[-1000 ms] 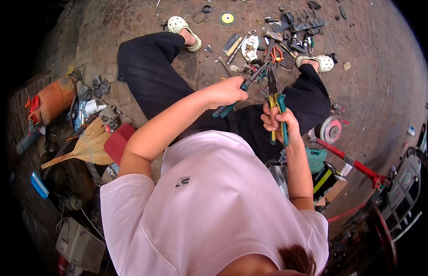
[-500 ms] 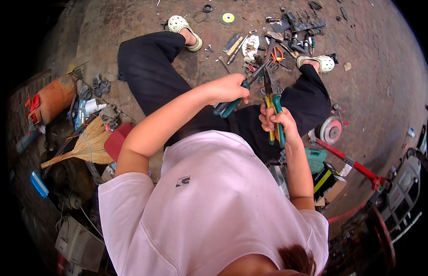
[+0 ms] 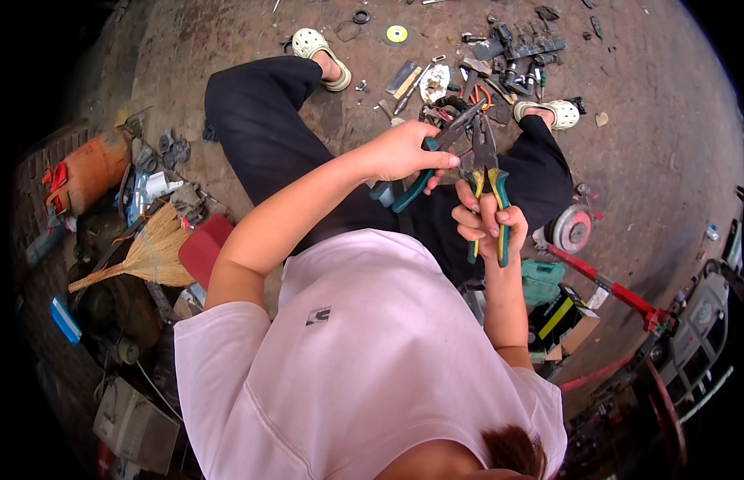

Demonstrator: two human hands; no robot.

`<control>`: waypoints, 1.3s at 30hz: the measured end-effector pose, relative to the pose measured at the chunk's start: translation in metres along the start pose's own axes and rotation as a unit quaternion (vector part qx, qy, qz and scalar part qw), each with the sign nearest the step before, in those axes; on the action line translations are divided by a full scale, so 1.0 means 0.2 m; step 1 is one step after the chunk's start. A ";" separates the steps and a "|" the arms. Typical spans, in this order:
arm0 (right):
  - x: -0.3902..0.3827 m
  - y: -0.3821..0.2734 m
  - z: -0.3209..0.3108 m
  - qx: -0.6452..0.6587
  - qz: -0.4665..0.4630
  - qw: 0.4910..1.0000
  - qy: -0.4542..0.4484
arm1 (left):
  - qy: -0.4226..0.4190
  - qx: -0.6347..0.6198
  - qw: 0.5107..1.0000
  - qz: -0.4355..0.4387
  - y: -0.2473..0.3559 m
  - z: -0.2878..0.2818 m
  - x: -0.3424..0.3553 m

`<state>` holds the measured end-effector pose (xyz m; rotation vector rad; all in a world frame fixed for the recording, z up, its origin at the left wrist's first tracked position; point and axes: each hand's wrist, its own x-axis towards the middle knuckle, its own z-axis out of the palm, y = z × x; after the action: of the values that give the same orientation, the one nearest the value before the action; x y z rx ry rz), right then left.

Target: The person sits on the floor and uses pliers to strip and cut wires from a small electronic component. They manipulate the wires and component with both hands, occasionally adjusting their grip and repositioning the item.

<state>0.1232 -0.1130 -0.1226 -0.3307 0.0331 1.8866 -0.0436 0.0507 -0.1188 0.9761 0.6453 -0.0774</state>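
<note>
My left hand [image 3: 406, 152] is closed around the handles of a pair of pliers with teal grips [image 3: 412, 194], whose dark jaws point away and to the right. In my right hand [image 3: 486, 219] is a second pair of pliers with yellow-and-green handles [image 3: 502, 192], spread apart, jaws pointing away from me. The two sets of jaws come close together or overlap above my right thigh. Whether a small piece is caught between them, I cannot tell.
On the floor ahead lie a screwdriver [image 3: 407, 94], a white rag [image 3: 434, 83], a cutting disc [image 3: 396, 34] and dark metal parts [image 3: 536, 48]. To the left are a straw broom [image 3: 152, 252] and an orange gas cylinder [image 3: 96, 172]; to the right, a red metal bar [image 3: 600, 280].
Both pairs of pliers have shifted slightly right, and their jaws overlap more. The handles in my right hand are spread wider, and its grip has changed.
</note>
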 end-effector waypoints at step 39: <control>0.06 -0.05 0.20 -0.183 0.024 0.969 0.162 | 0.159 0.351 0.911 0.145 -0.08 -0.03 -0.02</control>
<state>0.1201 -0.0923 -0.0855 -0.8967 -0.0888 1.8645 -0.0548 0.0454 -0.1313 1.8014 0.7802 0.1279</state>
